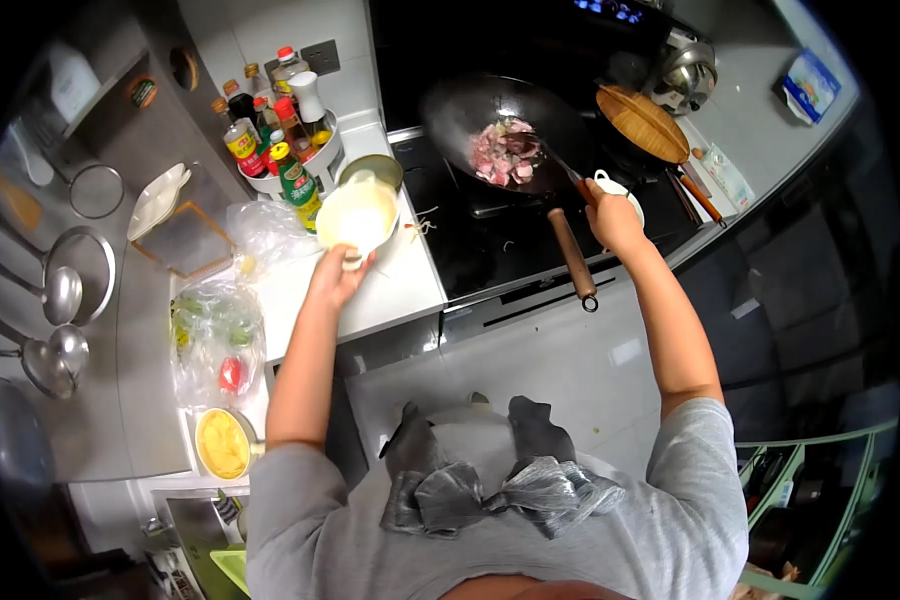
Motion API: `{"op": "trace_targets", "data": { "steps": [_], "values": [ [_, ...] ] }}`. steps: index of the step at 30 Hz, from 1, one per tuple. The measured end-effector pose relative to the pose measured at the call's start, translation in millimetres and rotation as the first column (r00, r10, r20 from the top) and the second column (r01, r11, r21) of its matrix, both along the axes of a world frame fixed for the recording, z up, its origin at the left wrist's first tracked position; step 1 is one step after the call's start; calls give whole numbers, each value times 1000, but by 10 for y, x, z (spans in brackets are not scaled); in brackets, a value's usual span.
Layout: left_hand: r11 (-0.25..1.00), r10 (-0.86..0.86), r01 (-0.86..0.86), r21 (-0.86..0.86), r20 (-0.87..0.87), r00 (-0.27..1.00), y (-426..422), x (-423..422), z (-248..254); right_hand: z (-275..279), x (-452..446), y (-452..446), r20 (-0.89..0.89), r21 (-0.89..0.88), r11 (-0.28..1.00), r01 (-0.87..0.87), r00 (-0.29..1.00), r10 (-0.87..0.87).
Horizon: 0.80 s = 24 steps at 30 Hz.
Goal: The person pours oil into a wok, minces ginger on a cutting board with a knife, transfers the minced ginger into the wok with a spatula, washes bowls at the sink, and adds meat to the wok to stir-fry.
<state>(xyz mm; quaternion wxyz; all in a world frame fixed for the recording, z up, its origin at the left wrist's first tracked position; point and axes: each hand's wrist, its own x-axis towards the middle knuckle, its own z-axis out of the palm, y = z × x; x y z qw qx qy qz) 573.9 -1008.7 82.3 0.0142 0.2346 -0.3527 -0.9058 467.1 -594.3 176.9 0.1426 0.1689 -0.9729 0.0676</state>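
My left hand [340, 276] is closed on the short handle of a pale, round bowl [342, 222], held over the white counter beside the stove; glare hides what is inside. A metal tin or pot [380, 170] shows just behind its rim. My right hand [613, 222] grips the handle of a spatula [560, 166], whose blade reaches into the dark wok [448, 108]. Chunks of pinkish, partly browned meat [500, 155] lie in the wok. Its wooden handle [570, 252] points toward me. Partly hidden by my right hand is a white dish [625, 195].
Sauce bottles [295, 185] crowd a rack at the counter's back. Plastic bags [218, 335] and a yellow-filled bowl [223, 443] stand to the left, below hanging ladles [62, 295]. Right of the wok are a woven lid [642, 122] and a steel kettle [688, 78].
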Motion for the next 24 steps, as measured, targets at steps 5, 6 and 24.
{"op": "trace_targets", "data": {
  "steps": [5, 6, 24],
  "values": [
    [978, 193, -204, 35, 200, 961, -548, 603, -851, -16, -50, -284, 21, 23, 1000, 9, 1000, -9],
    [966, 247, -258, 21, 225, 942, -661, 621, -1026, -66, -39, -313, 67, 60, 998, 4, 998, -8],
    [816, -578, 578, -2, -46, 815, 2338, 625, -215, 842, 891, 75, 203, 246, 965, -92, 978, 41]
  ]
}}
